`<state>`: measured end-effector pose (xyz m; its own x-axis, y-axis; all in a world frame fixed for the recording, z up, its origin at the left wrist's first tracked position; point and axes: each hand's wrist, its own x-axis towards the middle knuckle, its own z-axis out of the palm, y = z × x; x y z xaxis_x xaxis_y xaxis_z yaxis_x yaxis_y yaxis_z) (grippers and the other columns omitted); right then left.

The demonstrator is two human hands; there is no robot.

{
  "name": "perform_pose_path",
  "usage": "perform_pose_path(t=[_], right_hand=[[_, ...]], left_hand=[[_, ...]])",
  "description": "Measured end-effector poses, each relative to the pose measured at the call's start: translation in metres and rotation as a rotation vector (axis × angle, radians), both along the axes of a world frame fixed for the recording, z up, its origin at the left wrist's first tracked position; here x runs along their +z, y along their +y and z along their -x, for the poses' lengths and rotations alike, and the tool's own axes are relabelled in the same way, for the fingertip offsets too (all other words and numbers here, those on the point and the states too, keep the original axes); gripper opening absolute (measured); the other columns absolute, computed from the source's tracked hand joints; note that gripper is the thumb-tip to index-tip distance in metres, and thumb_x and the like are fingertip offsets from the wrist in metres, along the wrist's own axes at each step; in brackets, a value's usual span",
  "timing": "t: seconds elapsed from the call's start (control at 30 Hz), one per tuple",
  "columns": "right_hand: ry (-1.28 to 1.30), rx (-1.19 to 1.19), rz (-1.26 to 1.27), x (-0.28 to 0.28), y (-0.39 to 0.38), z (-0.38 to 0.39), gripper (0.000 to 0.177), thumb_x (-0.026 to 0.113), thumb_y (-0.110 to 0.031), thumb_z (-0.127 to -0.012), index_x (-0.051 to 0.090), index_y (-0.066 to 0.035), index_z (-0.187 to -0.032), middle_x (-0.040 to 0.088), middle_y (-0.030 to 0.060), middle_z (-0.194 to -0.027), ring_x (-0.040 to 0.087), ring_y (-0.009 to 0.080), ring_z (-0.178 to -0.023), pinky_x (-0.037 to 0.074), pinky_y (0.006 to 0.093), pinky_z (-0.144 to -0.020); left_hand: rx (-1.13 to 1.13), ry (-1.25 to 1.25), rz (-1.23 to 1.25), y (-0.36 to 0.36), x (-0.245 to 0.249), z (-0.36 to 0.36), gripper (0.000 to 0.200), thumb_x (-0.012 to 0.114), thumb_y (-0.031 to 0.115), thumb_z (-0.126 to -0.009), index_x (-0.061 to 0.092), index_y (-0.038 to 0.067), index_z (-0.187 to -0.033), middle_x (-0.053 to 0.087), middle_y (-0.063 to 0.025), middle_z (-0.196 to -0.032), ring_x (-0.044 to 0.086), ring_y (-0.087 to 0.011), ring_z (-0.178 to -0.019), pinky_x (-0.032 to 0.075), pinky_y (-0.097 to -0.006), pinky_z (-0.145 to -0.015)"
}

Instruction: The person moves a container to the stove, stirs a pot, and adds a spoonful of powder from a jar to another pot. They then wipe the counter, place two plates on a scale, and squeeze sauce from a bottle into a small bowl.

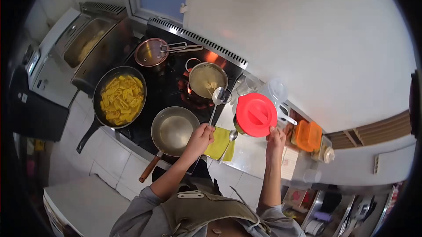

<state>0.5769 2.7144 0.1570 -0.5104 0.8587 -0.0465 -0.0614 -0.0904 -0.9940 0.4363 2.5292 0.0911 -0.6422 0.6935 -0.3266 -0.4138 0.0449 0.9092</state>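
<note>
My left hand (202, 138) is closed round the handle of a long metal spoon (218, 96), its bowl over the near right rim of a small pot (196, 75). Pale liquid and a few light lumps fill that pot, and the burner under it glows orange. My right hand (276, 139) pinches the edge of a round red lid (256, 113) with a raised bar across it. Below the lid the dark side of a container shows at the left; the rest is hidden. Between my hands, a second spoon (232, 136) rests on a yellow-green cloth (214, 144).
A frying pan (159, 127) with a wooden handle stands at the stove's front. Left of it sits a black pan (97, 101) of yellow pieces (123, 100). A glass-lidded saucepan (151, 52) is at the back. Orange containers (303, 135) line the counter's right.
</note>
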Motion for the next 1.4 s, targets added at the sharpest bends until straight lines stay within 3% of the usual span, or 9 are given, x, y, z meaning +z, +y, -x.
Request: perform_pose_path(t=[0.2, 0.33, 0.63, 0.97, 1.0, 1.07, 1.4], right_hand=[[-0.075, 0.229, -0.058, -0.014, 0.087, 0.063, 0.031, 0.062, -0.018, -0.077, 0.040, -0.012, -0.056, 0.033, -0.0055, -0.055, 0.030, 0.0055, -0.053, 0.023, 0.0226, -0.052], [-0.141, 0.322, -0.104, -0.011, 0.114, 0.095, 0.028, 0.063, -0.019, -0.077, 0.044, -0.011, -0.057, 0.035, -0.0056, -0.055, 0.031, 0.0054, -0.053, 0.023, 0.0225, -0.052], [-0.327, 0.490, -0.241, 0.002, 0.134, 0.130, 0.024, 0.064, -0.020, -0.077, 0.051, -0.009, -0.060, 0.039, -0.0071, -0.055, 0.032, 0.0043, -0.053, 0.025, 0.0212, -0.051], [-0.442, 0.523, -0.338, 0.010, 0.123, 0.140, 0.025, 0.065, -0.022, -0.077, 0.052, -0.008, -0.061, 0.039, -0.0072, -0.055, 0.032, 0.0042, -0.053, 0.026, 0.0209, -0.050], [-0.444, 0.528, -0.339, 0.009, 0.123, 0.141, 0.025, 0.065, -0.022, -0.077, 0.052, -0.008, -0.061, 0.039, -0.0072, -0.055, 0.032, 0.0042, -0.053, 0.026, 0.0209, -0.050], [-0.430, 0.534, -0.353, 0.009, 0.123, 0.142, 0.025, 0.065, -0.022, -0.077, 0.052, -0.008, -0.060, 0.038, -0.0072, -0.055, 0.032, 0.0043, -0.053, 0.026, 0.0209, -0.051], [-0.488, 0.527, -0.384, 0.015, 0.116, 0.148, 0.026, 0.065, -0.022, -0.077, 0.052, -0.008, -0.060, 0.037, -0.0069, -0.055, 0.030, 0.0052, -0.053, 0.024, 0.0216, -0.051]], left_hand=[[0.172, 0.094, -0.010, 0.072, -0.008, 0.008, 0.023, 0.035, 0.016, -0.093, 0.049, -0.001, -0.087, 0.043, -0.0034, -0.054, 0.042, -0.0115, -0.049, 0.037, -0.0276, -0.050], [0.260, 0.147, 0.045, 0.095, -0.011, 0.014, 0.021, 0.036, 0.014, -0.091, 0.049, -0.001, -0.087, 0.049, -0.0075, -0.056, 0.050, -0.0160, -0.052, 0.040, -0.0306, -0.053], [0.362, 0.185, 0.062, 0.100, -0.021, 0.016, 0.021, 0.037, 0.016, -0.091, 0.050, -0.001, -0.088, 0.053, -0.0097, -0.058, 0.054, -0.0202, -0.054, 0.041, -0.0330, -0.054], [0.354, 0.130, 0.077, 0.096, -0.024, 0.015, 0.021, 0.038, 0.016, -0.091, 0.051, 0.000, -0.087, 0.056, -0.0118, -0.060, 0.058, -0.0238, -0.058, 0.043, -0.0343, -0.058], [0.358, 0.127, 0.078, 0.096, -0.024, 0.014, 0.021, 0.038, 0.016, -0.091, 0.051, 0.000, -0.087, 0.056, -0.0118, -0.060, 0.058, -0.0238, -0.058, 0.043, -0.0343, -0.058], [0.361, 0.158, 0.066, 0.094, -0.022, 0.012, 0.021, 0.036, 0.015, -0.092, 0.051, -0.001, -0.089, 0.051, -0.0067, -0.059, 0.050, -0.0149, -0.055, 0.041, -0.0297, -0.056], [0.361, 0.210, 0.110, 0.097, -0.027, 0.009, 0.022, 0.037, 0.016, -0.091, 0.051, -0.001, -0.089, 0.054, -0.0087, -0.061, 0.054, -0.0186, -0.055, 0.042, -0.0327, -0.055]])
